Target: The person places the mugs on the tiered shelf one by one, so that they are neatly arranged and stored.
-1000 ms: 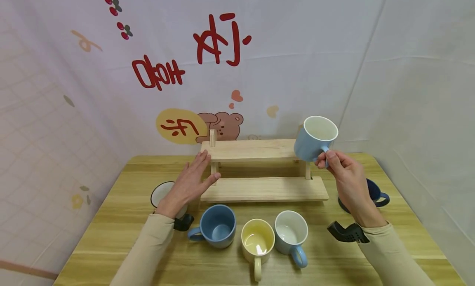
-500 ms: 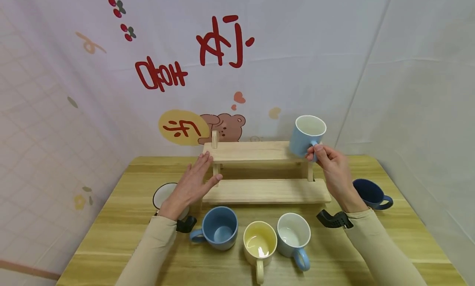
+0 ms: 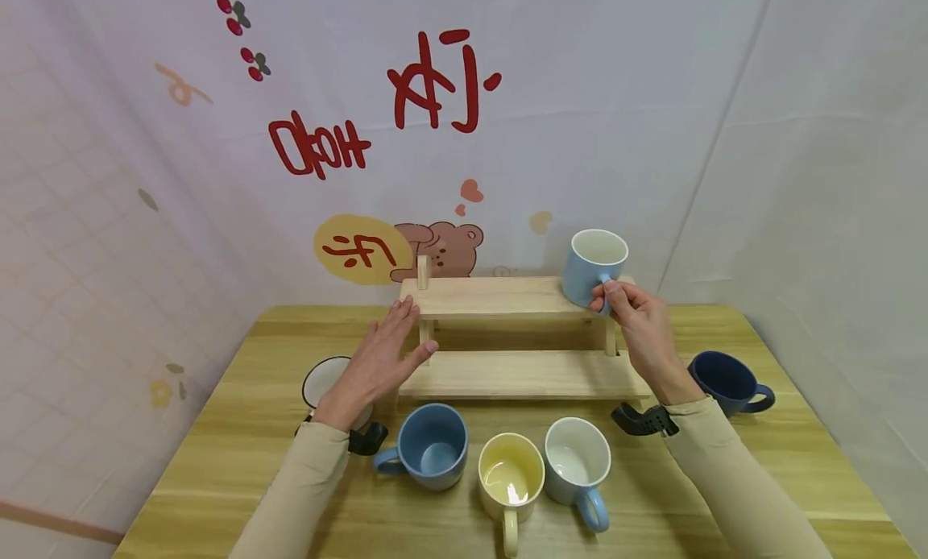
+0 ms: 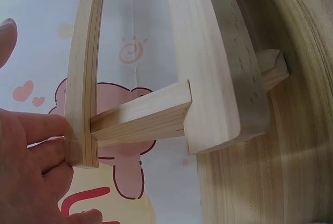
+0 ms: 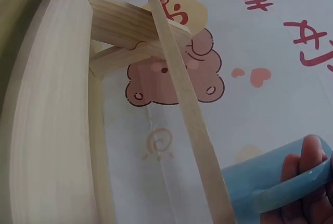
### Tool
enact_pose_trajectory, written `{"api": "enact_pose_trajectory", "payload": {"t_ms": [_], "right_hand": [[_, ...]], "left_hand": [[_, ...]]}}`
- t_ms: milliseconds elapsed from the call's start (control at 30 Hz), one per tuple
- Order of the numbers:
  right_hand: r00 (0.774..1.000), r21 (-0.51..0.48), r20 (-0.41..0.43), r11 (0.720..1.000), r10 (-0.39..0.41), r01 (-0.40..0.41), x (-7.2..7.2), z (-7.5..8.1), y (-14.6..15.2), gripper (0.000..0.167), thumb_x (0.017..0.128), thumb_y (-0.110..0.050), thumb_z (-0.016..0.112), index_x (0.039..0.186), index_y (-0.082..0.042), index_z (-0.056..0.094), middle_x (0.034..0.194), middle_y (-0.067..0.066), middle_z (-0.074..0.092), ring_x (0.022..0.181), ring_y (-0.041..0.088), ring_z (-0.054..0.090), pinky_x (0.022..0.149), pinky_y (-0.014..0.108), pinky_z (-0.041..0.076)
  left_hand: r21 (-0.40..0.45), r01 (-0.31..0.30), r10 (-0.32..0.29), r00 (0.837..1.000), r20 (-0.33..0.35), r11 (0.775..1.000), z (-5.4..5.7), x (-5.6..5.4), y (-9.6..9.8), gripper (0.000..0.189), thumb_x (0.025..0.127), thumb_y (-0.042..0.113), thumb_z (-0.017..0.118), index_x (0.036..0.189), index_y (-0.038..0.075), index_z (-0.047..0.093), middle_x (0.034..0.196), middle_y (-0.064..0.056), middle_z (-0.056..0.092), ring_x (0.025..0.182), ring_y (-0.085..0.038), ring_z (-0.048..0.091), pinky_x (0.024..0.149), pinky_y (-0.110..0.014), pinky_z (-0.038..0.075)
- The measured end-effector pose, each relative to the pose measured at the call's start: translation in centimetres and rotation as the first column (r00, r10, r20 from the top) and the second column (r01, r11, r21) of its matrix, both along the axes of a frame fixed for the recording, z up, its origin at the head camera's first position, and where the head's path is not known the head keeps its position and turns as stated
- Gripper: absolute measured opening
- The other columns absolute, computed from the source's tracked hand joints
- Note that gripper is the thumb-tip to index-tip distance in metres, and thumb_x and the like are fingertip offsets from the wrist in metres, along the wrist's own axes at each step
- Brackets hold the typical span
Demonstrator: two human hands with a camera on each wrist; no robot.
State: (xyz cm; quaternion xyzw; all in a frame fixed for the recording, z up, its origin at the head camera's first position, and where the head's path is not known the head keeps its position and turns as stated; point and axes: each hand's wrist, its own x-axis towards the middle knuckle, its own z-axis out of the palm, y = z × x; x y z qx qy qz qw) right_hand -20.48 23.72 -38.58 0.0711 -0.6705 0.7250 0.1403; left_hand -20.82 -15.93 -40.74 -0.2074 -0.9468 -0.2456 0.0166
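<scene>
My right hand (image 3: 644,325) pinches the handle of a light blue mug (image 3: 582,275) with a white inside. Upright, the mug is at the right end of the wooden rack's upper shelf (image 3: 500,296); whether its base touches the board I cannot tell. In the right wrist view, fingers curl through the handle (image 5: 291,190) and the shelf edge partly hides the mug. My left hand (image 3: 377,367) rests its fingertips against the upper shelf's left end, thumb apart. The left wrist view shows those fingers (image 4: 49,153) touching the board end.
Before the rack's lower shelf (image 3: 522,375) stand a blue mug (image 3: 432,446), a yellow mug (image 3: 511,474) and a white-lined light blue mug (image 3: 577,461). A dark blue mug (image 3: 725,380) stands right. A white, dark-rimmed mug (image 3: 322,378) is partly behind my left hand.
My right hand has carried the light blue mug leftward and slightly down onto or just over the upper shelf's right end. My left hand stays at the shelf's left end. The view has shifted slightly.
</scene>
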Motion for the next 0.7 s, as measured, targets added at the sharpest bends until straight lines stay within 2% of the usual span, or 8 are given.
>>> {"api": "enact_pose_trajectory", "payload": {"t_ms": [267, 433, 533, 600, 667, 700], "right_hand": [[0.998, 0.082, 0.068, 0.996, 0.016, -0.022, -0.1, 0.4, 0.6, 0.05, 0.107, -0.03, 0.059, 0.115, 0.019, 0.061, 0.085, -0.005, 0.071, 0.101, 0.009, 0.065, 0.095, 0.016, 0.051], [0.993, 0.143, 0.113, 0.989, 0.014, -0.031, 0.0, 0.5, 1.0, 0.056, 0.106, -0.035, 0.059, 0.121, 0.019, 0.061, 0.091, -0.006, 0.072, 0.107, 0.01, 0.063, 0.098, 0.015, 0.049], [0.991, 0.223, 0.136, 0.975, -0.016, -0.015, 0.3, 0.5, 1.2, 0.057, 0.106, -0.04, 0.058, 0.125, 0.014, 0.062, 0.098, -0.01, 0.073, 0.113, 0.008, 0.061, 0.106, 0.024, 0.045], [0.99, 0.264, 0.141, 0.964, -0.026, -0.012, 0.6, 0.4, 1.4, 0.057, 0.107, -0.041, 0.058, 0.129, 0.011, 0.062, 0.105, -0.009, 0.074, 0.118, 0.007, 0.059, 0.112, 0.036, 0.041], [0.99, 0.319, 0.137, 0.948, -0.044, -0.002, 1.0, 0.3, 1.7, 0.056, 0.107, -0.042, 0.057, 0.135, 0.006, 0.061, 0.112, -0.008, 0.073, 0.12, 0.006, 0.057, 0.112, 0.042, 0.039], [0.99, 0.346, 0.13, 0.938, -0.054, 0.006, 1.3, 0.3, 1.7, 0.055, 0.107, -0.041, 0.057, 0.138, 0.004, 0.06, 0.116, -0.005, 0.072, 0.12, 0.006, 0.056, 0.111, 0.041, 0.04]], "left_hand": [[0.001, 0.004, -0.004, 1.0, -0.006, 1.0, 0.1, -0.1, 0.1, 0.085, 0.103, 0.062, 0.048, 0.162, 0.003, 0.031, 0.172, -0.01, 0.015, 0.159, -0.03, 0.009, 0.125, -0.06, 0.008], [-0.002, 0.004, -0.004, 1.0, -0.005, 1.0, 0.1, -0.1, 0.2, 0.086, 0.103, 0.062, 0.048, 0.162, 0.003, 0.03, 0.172, -0.01, 0.015, 0.159, -0.029, 0.009, 0.125, -0.06, 0.008], [0.002, 0.005, -0.005, 1.0, -0.008, 1.0, 0.0, -0.1, 0.2, 0.086, 0.102, 0.063, 0.049, 0.162, 0.003, 0.031, 0.172, -0.01, 0.015, 0.159, -0.03, 0.01, 0.124, -0.061, 0.009], [0.003, 0.006, -0.006, 1.0, -0.015, 1.0, 0.0, -0.1, 0.2, 0.086, 0.102, 0.062, 0.049, 0.162, 0.002, 0.031, 0.172, -0.011, 0.015, 0.159, -0.031, 0.011, 0.124, -0.062, 0.01], [-0.006, 0.006, -0.006, 1.0, -0.008, 1.0, 0.1, -0.1, 0.2, 0.086, 0.102, 0.062, 0.05, 0.162, 0.003, 0.031, 0.172, -0.01, 0.014, 0.159, -0.031, 0.01, 0.124, -0.062, 0.009], [-0.013, 0.008, -0.008, 1.0, -0.008, 1.0, 0.1, -0.1, 0.2, 0.087, 0.102, 0.062, 0.05, 0.162, 0.003, 0.03, 0.172, -0.01, 0.013, 0.159, -0.031, 0.01, 0.124, -0.062, 0.01]]}}
